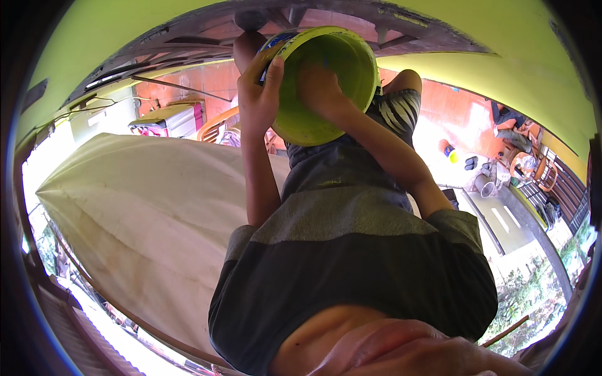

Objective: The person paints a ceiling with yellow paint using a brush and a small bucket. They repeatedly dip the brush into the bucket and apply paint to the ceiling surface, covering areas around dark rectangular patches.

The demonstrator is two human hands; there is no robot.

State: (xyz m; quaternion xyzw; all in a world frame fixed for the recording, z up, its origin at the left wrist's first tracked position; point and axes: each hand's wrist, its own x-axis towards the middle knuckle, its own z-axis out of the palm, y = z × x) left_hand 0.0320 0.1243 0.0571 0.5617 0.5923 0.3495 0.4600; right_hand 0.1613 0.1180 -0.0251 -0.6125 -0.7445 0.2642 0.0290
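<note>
A bucket (pixel 371 69) with a yellow-green inside is tilted so that its mouth faces me. My left hand (pixel 260 94) grips its left side, with the thumb along the rim and the fingers round the outer wall, where blue shows. Reaching down into the bucket is my right hand (pixel 316 86). Its fingers are hidden low inside, against or in the greenish bottom, so whether they hold anything does not show. The bucket rests at my lap, between my bent knees.
A large beige cover (pixel 157 219) spreads over something on my left. Behind it are a wooden chair (pixel 216 122) and a box-like bundle (pixel 169 119). At right, a small bucket (pixel 451 154), slippers (pixel 470 163) and a grey pail (pixel 484 185) lie about. A yellow-green wall (pixel 501 31) stands ahead.
</note>
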